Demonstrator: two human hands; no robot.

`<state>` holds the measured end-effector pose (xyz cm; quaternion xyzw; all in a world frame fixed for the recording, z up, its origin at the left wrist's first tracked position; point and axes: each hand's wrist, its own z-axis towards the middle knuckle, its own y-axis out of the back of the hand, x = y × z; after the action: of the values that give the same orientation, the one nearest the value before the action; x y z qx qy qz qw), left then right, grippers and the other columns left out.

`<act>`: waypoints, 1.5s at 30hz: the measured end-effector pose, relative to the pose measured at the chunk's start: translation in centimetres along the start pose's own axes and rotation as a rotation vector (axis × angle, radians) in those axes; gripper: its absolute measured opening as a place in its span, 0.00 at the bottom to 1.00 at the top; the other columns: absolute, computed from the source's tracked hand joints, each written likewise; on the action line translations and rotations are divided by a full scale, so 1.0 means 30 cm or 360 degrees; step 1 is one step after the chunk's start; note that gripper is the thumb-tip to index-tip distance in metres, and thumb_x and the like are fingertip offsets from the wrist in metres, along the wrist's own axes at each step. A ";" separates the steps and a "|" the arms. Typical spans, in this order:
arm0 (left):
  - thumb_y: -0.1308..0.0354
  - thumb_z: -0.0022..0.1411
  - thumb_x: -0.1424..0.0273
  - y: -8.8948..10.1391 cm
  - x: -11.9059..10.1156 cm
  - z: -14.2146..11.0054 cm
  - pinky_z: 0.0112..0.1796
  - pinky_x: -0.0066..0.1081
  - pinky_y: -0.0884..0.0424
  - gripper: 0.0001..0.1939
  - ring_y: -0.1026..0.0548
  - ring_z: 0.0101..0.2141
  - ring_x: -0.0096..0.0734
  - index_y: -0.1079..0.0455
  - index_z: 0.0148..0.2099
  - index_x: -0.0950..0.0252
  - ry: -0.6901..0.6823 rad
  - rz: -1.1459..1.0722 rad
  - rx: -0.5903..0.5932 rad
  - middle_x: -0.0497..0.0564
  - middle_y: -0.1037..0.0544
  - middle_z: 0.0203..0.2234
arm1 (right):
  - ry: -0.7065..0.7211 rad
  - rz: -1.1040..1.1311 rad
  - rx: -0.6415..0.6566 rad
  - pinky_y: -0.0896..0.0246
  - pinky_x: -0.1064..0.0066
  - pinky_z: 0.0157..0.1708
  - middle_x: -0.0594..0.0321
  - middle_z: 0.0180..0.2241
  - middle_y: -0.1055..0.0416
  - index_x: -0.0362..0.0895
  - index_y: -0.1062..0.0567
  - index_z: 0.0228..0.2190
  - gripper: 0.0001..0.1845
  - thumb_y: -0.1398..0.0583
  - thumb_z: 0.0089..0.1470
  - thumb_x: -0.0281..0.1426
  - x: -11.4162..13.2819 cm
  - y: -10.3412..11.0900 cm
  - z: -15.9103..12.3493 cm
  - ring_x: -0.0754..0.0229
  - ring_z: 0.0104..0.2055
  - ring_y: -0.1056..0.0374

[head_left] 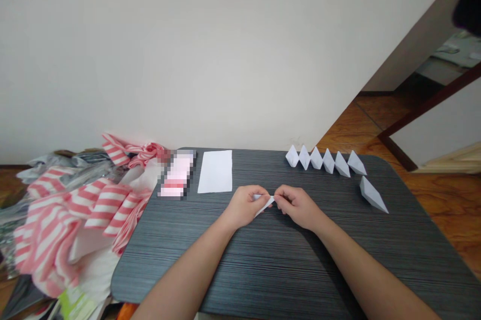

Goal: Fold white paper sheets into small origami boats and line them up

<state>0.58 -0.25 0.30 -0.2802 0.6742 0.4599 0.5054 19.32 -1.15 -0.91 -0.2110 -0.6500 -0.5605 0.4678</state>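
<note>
A small piece of folded white paper [266, 204] is held between my two hands, low over the dark table. My left hand [246, 205] is closed on its left side and covers much of it. The thumb and fingers of my right hand [296, 205] pinch its right tip. Beyond my left hand lies a flat white sheet of paper [216, 172]. Several folded paper boats [316, 158] stand in a row at the back right. Another paper boat [372, 194] sits apart, nearer to my right hand.
The dark wood-grain table [263, 270] has rounded corners and stands against a pale wall [225, 49]. A pixelated pink and white object [176, 175] lies at its back left. Red-and-white striped cloth [56, 230] is heaped left of the table. Wooden flooring [443, 195] shows at right.
</note>
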 end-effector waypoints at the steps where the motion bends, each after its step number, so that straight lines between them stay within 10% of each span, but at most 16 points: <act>1: 0.50 0.59 0.64 0.000 0.000 0.000 0.26 0.23 0.38 0.15 0.31 0.25 0.26 0.26 0.31 0.68 -0.0008 -0.0007 -0.0001 0.50 0.24 0.24 | -0.0002 -0.0002 0.0004 0.44 0.75 0.23 0.67 0.20 0.33 0.43 0.30 0.26 0.10 0.47 0.56 0.31 0.000 -0.001 0.000 0.66 0.22 0.38; 15: 0.49 0.59 0.63 0.002 0.005 0.003 0.30 0.24 0.37 0.15 0.30 0.28 0.27 0.26 0.31 0.67 -0.0046 -0.0044 0.0008 0.49 0.24 0.26 | -0.0062 0.0109 0.0165 0.43 0.75 0.23 0.66 0.20 0.33 0.42 0.31 0.25 0.12 0.48 0.58 0.32 0.008 0.009 0.000 0.66 0.21 0.37; 24: 0.54 0.60 0.54 0.014 0.059 0.018 0.21 0.23 0.41 0.22 0.36 0.18 0.23 0.33 0.42 0.68 0.0252 -0.1050 -0.0186 0.46 0.32 0.18 | -0.0144 0.0326 0.0057 0.45 0.75 0.24 0.68 0.20 0.37 0.43 0.34 0.25 0.13 0.49 0.59 0.34 -0.032 0.021 -0.006 0.67 0.21 0.41; 34: 0.46 0.56 0.73 0.005 0.038 0.004 0.34 0.25 0.35 0.15 0.29 0.35 0.29 0.27 0.46 0.65 -0.0042 -0.0545 0.0154 0.53 0.24 0.38 | -0.0192 0.0448 0.0172 0.47 0.74 0.24 0.68 0.21 0.39 0.43 0.35 0.25 0.12 0.49 0.59 0.34 -0.033 0.012 -0.009 0.67 0.21 0.42; 45: 0.43 0.56 0.68 0.006 0.036 0.009 0.27 0.23 0.35 0.08 0.32 0.28 0.24 0.27 0.35 0.68 -0.0233 -0.0409 0.0153 0.53 0.29 0.33 | -0.0154 0.0329 0.0275 0.47 0.75 0.22 0.68 0.20 0.36 0.42 0.30 0.30 0.07 0.47 0.56 0.32 -0.007 0.015 -0.002 0.66 0.21 0.40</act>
<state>0.17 0.18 -0.67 -0.3053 0.6155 0.3779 0.6207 19.80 -1.02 -0.86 -0.2625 -0.6925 -0.4403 0.5076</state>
